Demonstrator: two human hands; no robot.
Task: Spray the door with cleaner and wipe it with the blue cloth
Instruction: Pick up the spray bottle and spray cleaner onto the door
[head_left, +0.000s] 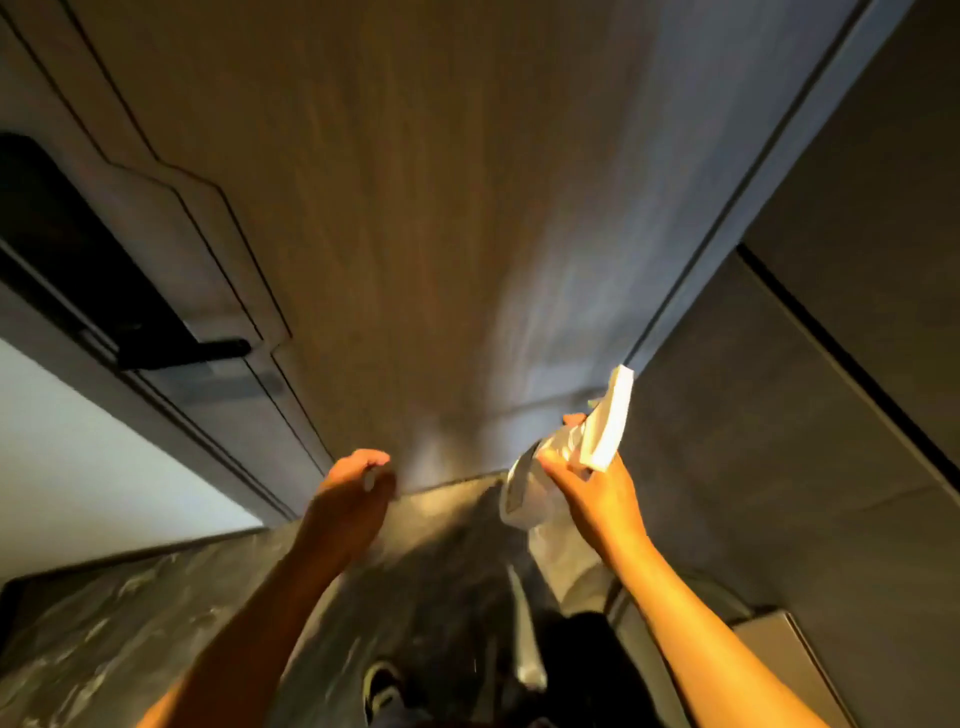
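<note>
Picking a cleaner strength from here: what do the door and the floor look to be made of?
Door: looks like wood-grain laminate or veneer, matt brown with fine lengthwise streaks and a soft sheen; solid wood can't be ruled out.
Floor: looks like polished dark stone or marble-look tile, with pale veining and glossy reflections. Motion blur leaves both uncertain.

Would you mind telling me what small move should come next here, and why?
Probably squeeze the trigger of the spray bottle that the right hand holds raised, its nozzle angled up beside the door. The lower door seems within range. The left hand, closed low near the door's bottom edge, shows only a small pale scrap, too blurred to identify as the cloth, so wiping can follow.
</note>
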